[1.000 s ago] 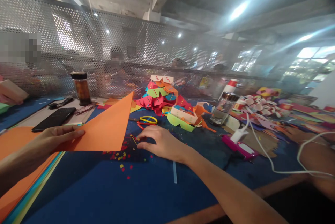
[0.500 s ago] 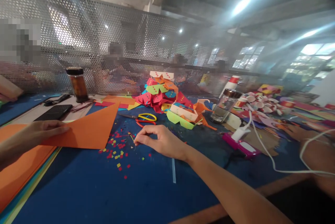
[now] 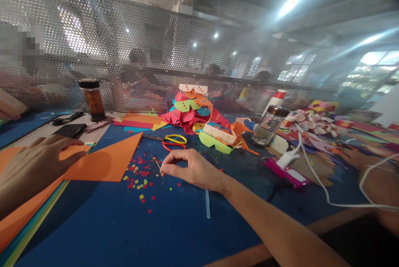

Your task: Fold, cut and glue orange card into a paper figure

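My left hand (image 3: 40, 159), thumb and fingers apart, rests over the stack of orange sheets (image 3: 21, 213). A cut orange paper piece (image 3: 102, 161) lies flat beside its fingertips, its point toward the scissors (image 3: 174, 139) with yellow and red handles. My right hand (image 3: 190, 169) rests on the blue table with thumb and forefinger pinched together. A thin yellowish sliver (image 3: 156, 162) shows at these fingertips; whether it is held cannot be made out. Small red and yellow paper squares (image 3: 141, 181) are scattered between the hands.
Folded paper shapes with dots (image 3: 190, 113) are heaped at the back middle. A dark-lidded bottle (image 3: 93, 100), a phone (image 3: 70, 130), a glass jar (image 3: 269, 127) and a purple power strip (image 3: 288, 175) with a white cable stand around. Another person's hand (image 3: 355, 156) is at right.
The raised orange paper has come down flat on the table. My left hand has let go of it and spread over the stack. My right hand has stayed in place.
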A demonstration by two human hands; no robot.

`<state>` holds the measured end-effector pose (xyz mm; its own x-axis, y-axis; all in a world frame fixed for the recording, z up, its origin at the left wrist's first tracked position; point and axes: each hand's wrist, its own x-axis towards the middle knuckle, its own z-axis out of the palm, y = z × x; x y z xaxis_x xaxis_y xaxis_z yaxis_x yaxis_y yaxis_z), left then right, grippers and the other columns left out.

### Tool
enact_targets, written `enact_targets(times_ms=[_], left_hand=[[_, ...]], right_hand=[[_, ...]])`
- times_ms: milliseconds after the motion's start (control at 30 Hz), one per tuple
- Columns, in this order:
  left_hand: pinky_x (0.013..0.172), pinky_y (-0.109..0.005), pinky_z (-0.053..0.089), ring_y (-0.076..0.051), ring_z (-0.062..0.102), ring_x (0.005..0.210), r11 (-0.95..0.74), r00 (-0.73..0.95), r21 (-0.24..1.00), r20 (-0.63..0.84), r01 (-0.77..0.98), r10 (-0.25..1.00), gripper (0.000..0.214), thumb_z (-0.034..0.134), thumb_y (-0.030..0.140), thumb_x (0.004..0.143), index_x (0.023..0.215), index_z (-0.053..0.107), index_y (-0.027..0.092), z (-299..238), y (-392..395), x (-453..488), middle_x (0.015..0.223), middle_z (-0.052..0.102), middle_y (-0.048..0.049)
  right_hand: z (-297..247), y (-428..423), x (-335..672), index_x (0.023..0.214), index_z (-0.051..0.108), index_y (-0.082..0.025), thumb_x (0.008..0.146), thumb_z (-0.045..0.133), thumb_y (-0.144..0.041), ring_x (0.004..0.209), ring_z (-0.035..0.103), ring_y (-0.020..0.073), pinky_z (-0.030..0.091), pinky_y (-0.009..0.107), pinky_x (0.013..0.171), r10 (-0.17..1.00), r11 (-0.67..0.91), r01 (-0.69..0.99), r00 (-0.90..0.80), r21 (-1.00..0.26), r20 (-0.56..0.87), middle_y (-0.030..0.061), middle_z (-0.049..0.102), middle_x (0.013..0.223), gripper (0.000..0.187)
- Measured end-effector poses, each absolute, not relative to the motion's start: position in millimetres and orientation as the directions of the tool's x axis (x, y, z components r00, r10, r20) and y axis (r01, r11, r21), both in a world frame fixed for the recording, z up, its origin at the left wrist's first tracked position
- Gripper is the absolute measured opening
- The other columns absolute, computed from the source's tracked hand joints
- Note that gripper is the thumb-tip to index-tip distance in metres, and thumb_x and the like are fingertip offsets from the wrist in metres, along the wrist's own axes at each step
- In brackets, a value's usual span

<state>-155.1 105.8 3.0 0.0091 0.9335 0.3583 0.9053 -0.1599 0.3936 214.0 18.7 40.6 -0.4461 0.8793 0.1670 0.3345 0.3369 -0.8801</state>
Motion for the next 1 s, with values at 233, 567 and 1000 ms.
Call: enact_targets(times_ms=[233,567,1000], left_hand=[[0.102,-0.037,0.043,-0.03,0.061,0.116,-0.329,0.289,0.731,0.186,0.598,0.939,0.039,0.065,0.06,0.077,0.1,0.076,0.031,18.8,49.5,-70.2,0.116,0.075,-0.0021],[0.084,-0.032,0.055,-0.025,0.073,0.094,-0.228,0.53,0.931,0.045,0.286,0.847,0.029,0.072,0.045,0.077,0.098,0.079,0.027,15.2,29.8,-5.3,0.095,0.08,-0.0025],[0.068,-0.03,0.047,-0.02,0.065,0.074,-0.163,0.413,0.936,0.022,0.311,0.911,0.024,0.068,0.046,0.076,0.074,0.073,0.022,9.6,29.8,-4.0,0.075,0.074,-0.0016]], right_hand=[[41.1,14.7,209.8,0.088,0.07,-0.02,0.092,0.065,-0.034,0.088,0.067,0.017,0.051,0.03,0.083,0.837,0.33,0.285,-0.529,-0.9,0.14,0.0023,0.074,0.089,0.016],[34.8,14.6,211.3,0.09,0.07,-0.022,0.093,0.064,-0.033,0.082,0.065,0.0156,0.051,0.028,0.079,0.806,0.31,0.27,-0.583,-0.911,0.102,0.0007,0.071,0.083,0.013],[31.9,18.0,210.6,0.088,0.069,-0.02,0.092,0.066,-0.038,0.082,0.066,0.0156,0.049,0.028,0.077,0.85,0.306,0.322,-0.516,-0.896,0.105,0.0012,0.072,0.083,0.018]])
